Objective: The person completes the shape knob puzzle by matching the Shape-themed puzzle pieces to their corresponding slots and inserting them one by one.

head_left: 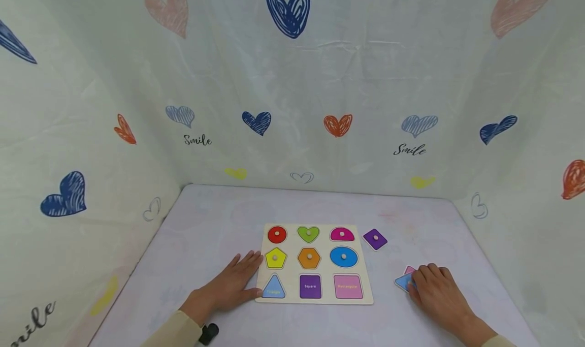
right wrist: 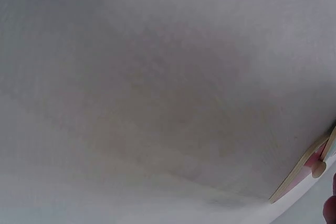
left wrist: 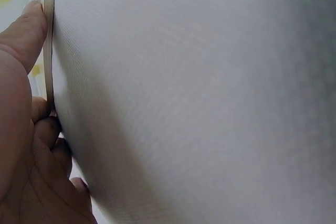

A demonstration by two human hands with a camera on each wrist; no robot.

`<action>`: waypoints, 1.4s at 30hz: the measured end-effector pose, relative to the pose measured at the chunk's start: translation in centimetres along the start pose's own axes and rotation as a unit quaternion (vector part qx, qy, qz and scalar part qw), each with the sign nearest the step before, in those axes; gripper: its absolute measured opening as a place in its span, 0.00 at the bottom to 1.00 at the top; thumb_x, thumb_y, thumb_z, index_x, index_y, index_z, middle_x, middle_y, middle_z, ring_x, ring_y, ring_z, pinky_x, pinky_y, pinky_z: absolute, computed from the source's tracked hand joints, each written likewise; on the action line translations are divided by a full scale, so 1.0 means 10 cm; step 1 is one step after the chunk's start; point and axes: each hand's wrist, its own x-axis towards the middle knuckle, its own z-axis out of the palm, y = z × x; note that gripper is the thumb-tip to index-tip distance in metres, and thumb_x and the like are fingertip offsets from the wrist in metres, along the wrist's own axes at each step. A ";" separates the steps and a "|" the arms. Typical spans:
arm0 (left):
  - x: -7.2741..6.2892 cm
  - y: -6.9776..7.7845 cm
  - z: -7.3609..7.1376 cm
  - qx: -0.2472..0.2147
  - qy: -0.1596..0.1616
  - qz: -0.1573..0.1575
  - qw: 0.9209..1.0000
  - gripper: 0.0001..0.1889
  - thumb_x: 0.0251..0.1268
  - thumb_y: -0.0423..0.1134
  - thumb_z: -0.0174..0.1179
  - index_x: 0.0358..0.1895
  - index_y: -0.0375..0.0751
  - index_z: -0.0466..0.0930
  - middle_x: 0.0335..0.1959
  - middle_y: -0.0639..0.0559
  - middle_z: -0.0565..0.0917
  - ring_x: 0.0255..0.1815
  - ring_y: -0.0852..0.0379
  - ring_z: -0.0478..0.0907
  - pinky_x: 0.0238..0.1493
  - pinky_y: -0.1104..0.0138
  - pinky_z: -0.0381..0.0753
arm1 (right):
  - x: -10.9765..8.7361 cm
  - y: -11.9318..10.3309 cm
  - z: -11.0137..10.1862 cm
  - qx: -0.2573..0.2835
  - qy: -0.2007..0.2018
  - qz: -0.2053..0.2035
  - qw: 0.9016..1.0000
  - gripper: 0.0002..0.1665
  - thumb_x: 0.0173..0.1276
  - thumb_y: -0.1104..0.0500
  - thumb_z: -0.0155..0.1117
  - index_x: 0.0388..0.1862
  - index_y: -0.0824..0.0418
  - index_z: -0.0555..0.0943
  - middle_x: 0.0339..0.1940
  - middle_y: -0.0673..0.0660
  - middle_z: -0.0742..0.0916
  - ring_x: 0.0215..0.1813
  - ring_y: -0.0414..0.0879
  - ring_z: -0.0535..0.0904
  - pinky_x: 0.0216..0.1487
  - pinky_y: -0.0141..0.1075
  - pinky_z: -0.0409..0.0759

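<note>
A pale wooden shape-puzzle board [head_left: 320, 266] lies flat on the table. Red, green, magenta, yellow, orange and blue knobbed pieces sit in its upper two rows; the bottom slots, printed as triangle, square and rectangle, hold no knobbed pieces. My left hand [head_left: 234, 283] touches the board's left edge with extended fingers, its thumb by the lower corner; the left wrist view shows the thumb [left wrist: 26, 35] at the board's edge. To the right, my right hand [head_left: 436, 293] pinches a light-blue triangle piece [head_left: 402, 282], partly hidden. A pink piece [head_left: 409, 270] shows just behind it, mostly covered.
A purple square piece [head_left: 376, 239] with a knob lies just right of the board's upper corner. A small black object [head_left: 208, 334] is beside the left wrist. Heart-printed curtains [head_left: 292, 83] enclose the white table [head_left: 219, 215] at the back and sides.
</note>
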 end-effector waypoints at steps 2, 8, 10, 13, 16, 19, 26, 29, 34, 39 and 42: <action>0.01 0.00 0.01 0.002 0.000 0.000 1.000 0.50 0.68 0.67 0.64 0.86 0.48 0.55 0.87 0.52 0.59 0.89 0.48 0.50 0.87 0.45 0.47 | 0.01 -0.01 0.00 -0.004 -0.014 0.006 1.000 0.45 0.84 0.36 0.15 0.33 0.61 0.75 0.27 0.52 0.74 0.35 0.50 0.69 0.40 0.50 0.75; 0.02 -0.02 0.02 0.005 -0.001 -0.001 1.000 0.51 0.68 0.67 0.64 0.86 0.47 0.54 0.87 0.52 0.59 0.89 0.49 0.49 0.87 0.45 0.47 | 0.03 -0.04 0.00 -0.010 -0.038 0.020 0.999 0.49 0.81 0.35 0.10 0.34 0.62 0.77 0.27 0.52 0.74 0.35 0.51 0.69 0.40 0.49 0.76; 0.02 -0.02 0.02 0.006 -0.002 0.000 1.000 0.51 0.68 0.68 0.63 0.86 0.47 0.54 0.87 0.53 0.58 0.89 0.49 0.49 0.87 0.45 0.47 | 0.05 -0.05 0.01 -0.006 -0.029 0.020 0.999 0.49 0.82 0.35 0.11 0.35 0.62 0.78 0.27 0.52 0.75 0.35 0.51 0.69 0.39 0.48 0.75; 0.02 -0.02 0.02 0.007 -0.002 -0.001 1.000 0.51 0.68 0.68 0.63 0.86 0.47 0.54 0.87 0.53 0.58 0.89 0.49 0.49 0.87 0.46 0.46 | 0.07 -0.07 0.03 0.003 -0.004 0.012 1.000 0.46 0.84 0.36 0.15 0.35 0.63 0.78 0.28 0.52 0.75 0.35 0.51 0.69 0.37 0.46 0.71; 0.02 -0.02 0.02 0.006 -0.002 -0.003 1.000 0.51 0.68 0.68 0.63 0.86 0.47 0.55 0.87 0.53 0.58 0.89 0.50 0.49 0.88 0.46 0.46 | 0.12 -0.07 0.05 0.012 0.018 0.001 1.000 0.43 0.85 0.38 0.19 0.34 0.62 0.77 0.28 0.52 0.75 0.35 0.51 0.69 0.35 0.44 0.67; 0.02 -0.02 0.02 0.004 -0.004 -0.005 1.000 0.51 0.68 0.68 0.64 0.86 0.48 0.54 0.87 0.53 0.58 0.89 0.50 0.48 0.88 0.46 0.46 | 0.18 -0.10 0.04 0.015 0.014 -0.004 1.000 0.38 0.86 0.40 0.26 0.34 0.61 0.77 0.28 0.52 0.75 0.35 0.50 0.68 0.35 0.43 0.66; 0.03 -0.04 0.03 0.010 -0.004 -0.005 1.000 0.51 0.68 0.68 0.63 0.86 0.48 0.54 0.87 0.54 0.57 0.89 0.50 0.48 0.88 0.46 0.46 | 0.39 -0.25 0.00 0.003 -0.041 0.012 0.999 0.16 0.62 0.53 0.74 0.38 0.63 0.80 0.30 0.52 0.77 0.37 0.49 0.69 0.38 0.43 0.70; 0.03 -0.04 0.03 0.008 -0.004 -0.004 1.000 0.51 0.67 0.69 0.63 0.86 0.49 0.54 0.87 0.54 0.58 0.89 0.51 0.48 0.88 0.46 0.46 | 0.48 -0.32 0.00 -0.001 -0.055 0.020 0.998 0.19 0.59 0.53 0.79 0.37 0.62 0.79 0.29 0.52 0.76 0.38 0.49 0.69 0.40 0.43 0.70; 0.04 -0.05 0.04 0.010 0.000 -0.002 1.000 0.51 0.67 0.69 0.63 0.86 0.49 0.54 0.87 0.54 0.58 0.89 0.51 0.48 0.88 0.46 0.46 | 0.64 -0.44 -0.02 0.002 -0.063 0.021 0.998 0.20 0.61 0.52 0.80 0.38 0.63 0.79 0.30 0.52 0.75 0.38 0.49 0.69 0.41 0.42 0.71; 0.04 -0.06 0.04 0.018 -0.001 -0.001 1.000 0.51 0.67 0.70 0.62 0.86 0.50 0.54 0.87 0.55 0.58 0.89 0.51 0.48 0.88 0.47 0.47 | 0.80 -0.59 -0.05 0.020 -0.048 0.008 0.999 0.21 0.61 0.52 0.81 0.39 0.63 0.79 0.30 0.53 0.76 0.40 0.49 0.71 0.42 0.43 0.74; 0.04 -0.07 0.04 0.018 -0.004 0.002 1.000 0.52 0.66 0.70 0.63 0.86 0.50 0.54 0.87 0.55 0.58 0.89 0.51 0.49 0.88 0.47 0.47 | 0.89 -0.69 -0.04 0.030 -0.040 0.000 0.999 0.21 0.62 0.53 0.81 0.41 0.63 0.80 0.32 0.54 0.78 0.41 0.49 0.72 0.42 0.43 0.75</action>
